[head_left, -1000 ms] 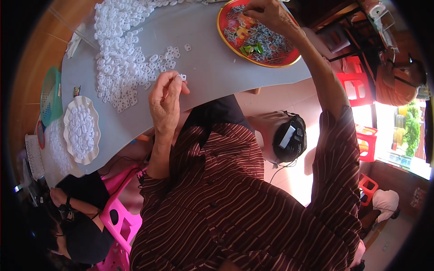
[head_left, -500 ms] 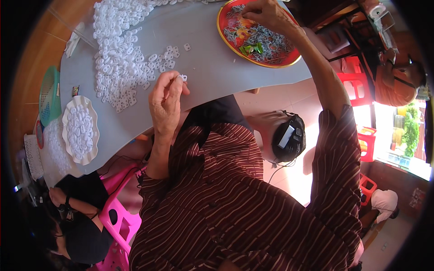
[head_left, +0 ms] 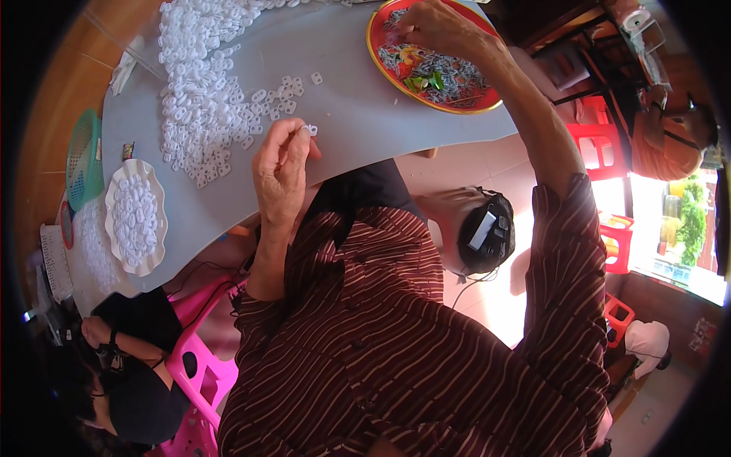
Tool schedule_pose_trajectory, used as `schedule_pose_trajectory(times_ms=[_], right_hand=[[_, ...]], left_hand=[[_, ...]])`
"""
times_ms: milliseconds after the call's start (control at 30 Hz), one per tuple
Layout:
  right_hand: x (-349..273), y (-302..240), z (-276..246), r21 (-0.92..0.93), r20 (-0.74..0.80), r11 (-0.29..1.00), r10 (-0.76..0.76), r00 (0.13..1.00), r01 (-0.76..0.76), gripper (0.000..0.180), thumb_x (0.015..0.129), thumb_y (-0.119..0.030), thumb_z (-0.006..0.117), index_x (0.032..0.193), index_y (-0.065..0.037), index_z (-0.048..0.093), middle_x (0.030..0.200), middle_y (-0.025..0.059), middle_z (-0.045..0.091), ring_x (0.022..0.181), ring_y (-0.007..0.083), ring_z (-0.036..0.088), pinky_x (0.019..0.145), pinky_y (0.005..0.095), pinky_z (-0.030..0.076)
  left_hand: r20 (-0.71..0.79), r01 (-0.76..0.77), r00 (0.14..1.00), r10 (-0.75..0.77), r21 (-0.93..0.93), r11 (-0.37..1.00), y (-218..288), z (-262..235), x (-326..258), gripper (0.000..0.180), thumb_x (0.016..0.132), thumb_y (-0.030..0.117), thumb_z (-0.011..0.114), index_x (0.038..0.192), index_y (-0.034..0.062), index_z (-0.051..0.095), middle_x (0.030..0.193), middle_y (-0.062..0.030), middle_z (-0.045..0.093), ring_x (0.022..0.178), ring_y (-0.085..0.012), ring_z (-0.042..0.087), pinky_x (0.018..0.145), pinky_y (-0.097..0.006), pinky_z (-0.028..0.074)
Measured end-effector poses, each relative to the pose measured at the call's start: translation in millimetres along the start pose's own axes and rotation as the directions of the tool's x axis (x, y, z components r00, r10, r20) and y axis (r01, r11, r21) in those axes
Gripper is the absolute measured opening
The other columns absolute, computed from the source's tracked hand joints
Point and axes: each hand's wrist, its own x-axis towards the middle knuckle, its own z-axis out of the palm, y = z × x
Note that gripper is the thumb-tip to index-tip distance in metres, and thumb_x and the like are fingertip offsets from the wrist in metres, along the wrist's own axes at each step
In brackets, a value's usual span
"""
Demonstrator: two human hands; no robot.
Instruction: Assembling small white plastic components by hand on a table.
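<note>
Pinched between the thumb and fingers of my left hand (head_left: 280,169) is a small white plastic piece (head_left: 311,130) with a hole, just above the near edge of the grey table. My right hand (head_left: 438,29) reaches over the far side of a red round tray (head_left: 371,47) with a gold rim. Small grey pin-like metal parts (head_left: 449,72) lie heaped in that tray. The right fingers are bent together, and what they hold, if anything, is too small to make out. A large heap of similar white plastic pieces (head_left: 194,99) spreads left of my left hand.
A white wavy-edged dish (head_left: 161,240) of white pieces stands at the table's left, by a green basket (head_left: 82,156). A person in black (head_left: 145,404) sits at lower left near a pink chair (head_left: 202,373). Red stools (head_left: 598,148) stand to the right.
My right hand has shifted slightly left and toward the far side of the tray, its fingers still bent. The left hand keeps its hold on the white piece, almost still.
</note>
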Motion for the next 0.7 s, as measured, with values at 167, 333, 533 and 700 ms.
schedule_pose_trajectory(times_ms=[167, 333, 533, 700], right_hand=[[7.3, -4.7, -11.8, 0.297, 0.286, 0.801, 0.444, 0.849, -0.519, 0.015, 0.069, -0.015, 0.065, 0.076, -0.002, 0.065, 0.072, 0.0102, 0.065, 0.068, 0.0228, 0.062, 0.063, 0.0336, 0.049], [1.3, -7.0, -30.1, 0.417, 0.320, 0.599, 0.607, 0.727, -0.684, 0.020, 0.066, -0.018, 0.071, 0.075, -0.001, 0.065, 0.070, 0.0072, 0.065, 0.065, 0.0184, 0.061, 0.061, 0.0322, 0.049], [0.6, -9.7, -39.3, 0.498, 0.384, 0.450, 0.652, 0.654, -0.741, 0.020, 0.073, -0.018, 0.066, 0.085, -0.002, 0.068, 0.074, 0.0077, 0.068, 0.067, 0.0134, 0.062, 0.064, 0.0290, 0.050], [-6.6, -5.0, -26.7, 0.598, 0.378, 0.345, 0.674, 0.634, -0.723, 0.021, 0.075, -0.017, 0.064, 0.086, -0.001, 0.068, 0.075, 0.0075, 0.068, 0.066, 0.0124, 0.061, 0.062, 0.0273, 0.049]], left_hand=[[-0.007, 0.007, 1.000, -0.007, -0.008, 1.000, 0.9, 1.9, -0.2, 0.014, 0.089, 0.011, 0.051, 0.091, -0.0015, 0.057, 0.064, -0.0028, 0.052, 0.063, -0.0093, 0.046, 0.062, -0.023, 0.038], [-0.004, 0.000, 1.000, 0.000, 0.002, 1.000, 0.3, -0.2, -1.1, 0.015, 0.089, 0.012, 0.051, 0.092, -0.0016, 0.056, 0.065, -0.0032, 0.052, 0.062, -0.0094, 0.046, 0.062, -0.023, 0.038], [-0.001, -0.001, 1.000, 0.001, 0.030, 1.000, -0.3, -0.7, -2.2, 0.015, 0.090, 0.012, 0.051, 0.093, -0.0016, 0.056, 0.065, -0.0034, 0.052, 0.062, -0.0095, 0.047, 0.062, -0.023, 0.039], [0.004, -0.001, 1.000, 0.001, 0.028, 1.000, -0.2, 0.9, 0.1, 0.015, 0.090, 0.012, 0.051, 0.093, -0.0013, 0.056, 0.065, -0.0034, 0.052, 0.062, -0.0096, 0.047, 0.063, -0.023, 0.039]])
